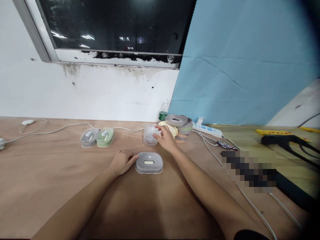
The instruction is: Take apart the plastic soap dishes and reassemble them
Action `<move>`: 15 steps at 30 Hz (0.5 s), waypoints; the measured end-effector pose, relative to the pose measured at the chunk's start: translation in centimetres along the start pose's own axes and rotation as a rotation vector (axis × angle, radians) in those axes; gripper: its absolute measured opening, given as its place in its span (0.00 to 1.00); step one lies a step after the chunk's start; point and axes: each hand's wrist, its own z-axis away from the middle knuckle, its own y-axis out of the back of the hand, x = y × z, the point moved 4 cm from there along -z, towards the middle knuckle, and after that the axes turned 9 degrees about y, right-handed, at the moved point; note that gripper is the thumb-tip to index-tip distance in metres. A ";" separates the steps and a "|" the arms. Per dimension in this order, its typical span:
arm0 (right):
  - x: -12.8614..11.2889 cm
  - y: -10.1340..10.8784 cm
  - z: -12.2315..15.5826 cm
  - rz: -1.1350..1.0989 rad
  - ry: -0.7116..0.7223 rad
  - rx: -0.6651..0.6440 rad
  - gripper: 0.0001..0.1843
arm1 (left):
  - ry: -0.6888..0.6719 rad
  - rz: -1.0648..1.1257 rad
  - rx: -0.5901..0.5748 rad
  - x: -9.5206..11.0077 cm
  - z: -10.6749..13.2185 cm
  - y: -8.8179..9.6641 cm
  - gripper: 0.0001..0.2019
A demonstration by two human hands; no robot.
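Observation:
A grey oval soap dish [152, 160] with a slot in its middle lies on the table straight ahead of me. Palm down to its left rests my left hand [123, 162], thumb stretched out to the dish's edge and holding nothing. Farther back, my right hand [163, 136] is at a stack of clear plastic covers [149, 135], its thumb and forefinger apart over the stack's right side. Whether the fingertips touch the covers I cannot tell. Partly hidden behind that hand are pale yellow pieces [170, 127] and a pile of grey dishes [186, 126].
A grey covered dish [89, 138] and a green covered dish [106, 137] stand side by side at the back left. A bottle [163, 115] stands by the wall. White cables run past a power strip [207, 129]. A blurred dark area lies at the right.

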 end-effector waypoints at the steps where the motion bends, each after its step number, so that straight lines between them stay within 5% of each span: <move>1: -0.2 0.2 -0.1 0.002 -0.006 0.027 0.22 | -0.001 0.004 -0.001 0.0 0.0 0.0 0.24; 9: -2.8 1.6 0.4 -0.074 -0.010 0.158 0.17 | 0.063 0.080 0.005 -0.5 0.1 -0.1 0.20; 15: -3.1 0.6 5.8 -0.339 -0.121 0.003 0.21 | 0.031 0.254 0.153 -0.3 0.7 0.8 0.26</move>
